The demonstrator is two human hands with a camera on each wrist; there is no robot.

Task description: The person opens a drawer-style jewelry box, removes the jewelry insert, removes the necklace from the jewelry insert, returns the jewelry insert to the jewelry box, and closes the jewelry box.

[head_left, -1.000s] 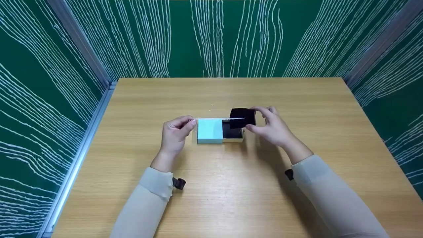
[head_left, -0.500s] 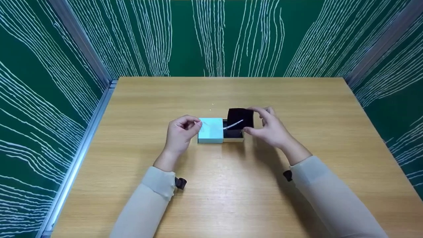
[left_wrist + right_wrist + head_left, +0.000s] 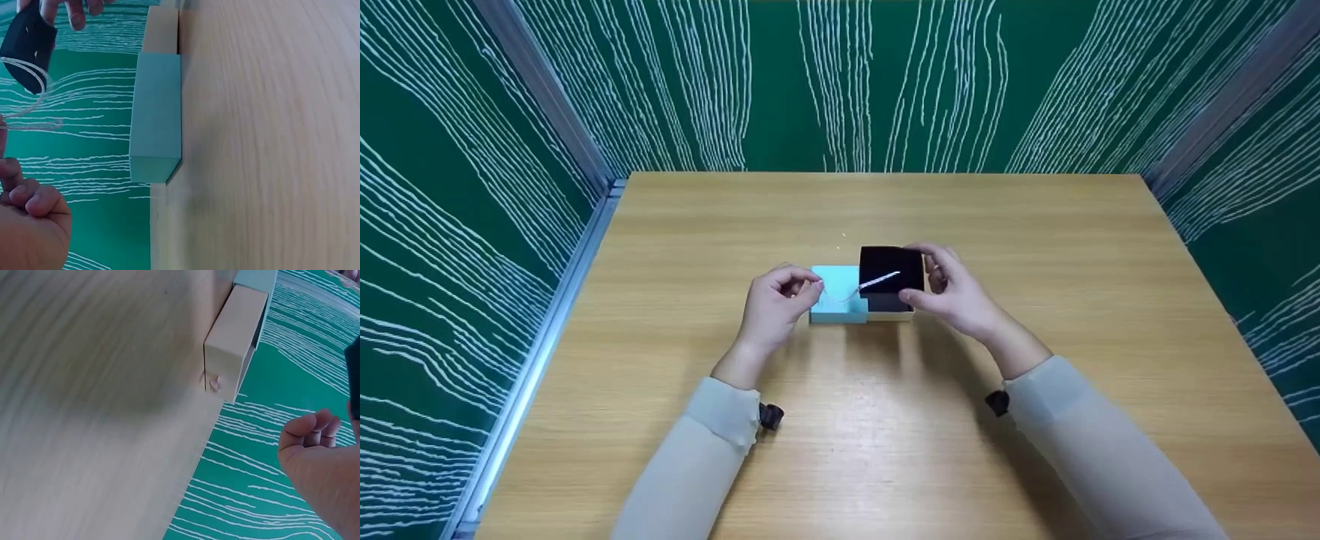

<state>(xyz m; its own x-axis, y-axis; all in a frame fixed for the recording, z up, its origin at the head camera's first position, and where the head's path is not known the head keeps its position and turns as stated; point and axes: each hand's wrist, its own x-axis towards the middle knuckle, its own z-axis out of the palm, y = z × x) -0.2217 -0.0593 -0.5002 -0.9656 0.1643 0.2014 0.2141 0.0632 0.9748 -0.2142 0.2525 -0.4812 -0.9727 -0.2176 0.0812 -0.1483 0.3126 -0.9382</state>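
My left hand (image 3: 772, 311) pinches one end of a thin silvery chain (image 3: 879, 282) between thumb and fingertips. From there the chain dips over the turquoise box sleeve (image 3: 823, 315) and crosses the front of a black square pad (image 3: 877, 262). My right hand (image 3: 960, 296) grips that pad by its right side, thumb at the lower edge and fingers at the upper. The pad is held tilted above the box. In the left wrist view the chain (image 3: 43, 84) loops loosely around the dark pad (image 3: 31, 48). A cream drawer (image 3: 894, 316) with a dark inside sticks out of the sleeve's right end.
The box lies on a wooden table (image 3: 840, 442). Small pale specks (image 3: 841, 241) lie behind it. Green walls (image 3: 771, 82) with white wavy lines stand at the back and sides, with metal posts (image 3: 547, 97) at the corners.
The right hand has moved left with the pad, now overlapping the sleeve's edge. The left hand has shifted slightly right, and the chain, taut before, now sags.
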